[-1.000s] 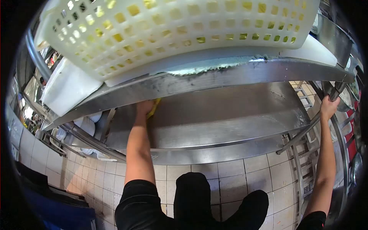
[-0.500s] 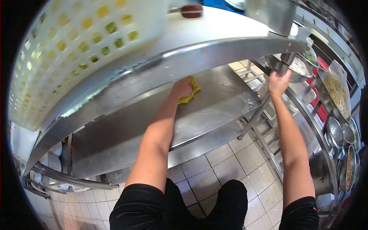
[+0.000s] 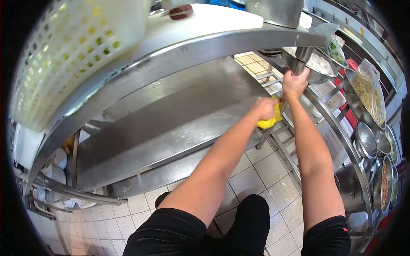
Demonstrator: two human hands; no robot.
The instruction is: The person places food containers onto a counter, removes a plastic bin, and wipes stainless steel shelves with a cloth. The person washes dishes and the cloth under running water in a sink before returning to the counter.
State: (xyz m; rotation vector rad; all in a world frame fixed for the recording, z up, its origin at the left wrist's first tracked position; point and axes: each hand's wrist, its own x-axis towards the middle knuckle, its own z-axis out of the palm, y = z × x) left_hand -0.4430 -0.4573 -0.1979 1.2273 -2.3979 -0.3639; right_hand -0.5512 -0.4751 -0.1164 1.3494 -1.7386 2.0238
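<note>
My left hand (image 3: 265, 107) is closed on a yellow cloth (image 3: 269, 123) at the right end of a steel lower shelf (image 3: 171, 111). The cloth bunches out below my fingers, close to the table's leg. My right hand (image 3: 295, 83) is wrapped round that steel leg (image 3: 303, 55), just under the tabletop's edge (image 3: 239, 39). Both arms reach forward beneath the tabletop. Smeary streaks of light show on the shelf's bare metal.
A white perforated basket (image 3: 72, 55) and a white cutting board (image 3: 213, 18) sit on the tabletop, with a large steel pot (image 3: 275, 12) behind. To the right are a bowl of white food (image 3: 318, 64), bagged noodles (image 3: 370, 96) and several pans. Tiled floor (image 3: 282, 194) lies below.
My left hand has swept the yellow cloth rightward from the middle of the shelf to its right end. The right hand keeps its grip on the leg while the view shifts slightly.
</note>
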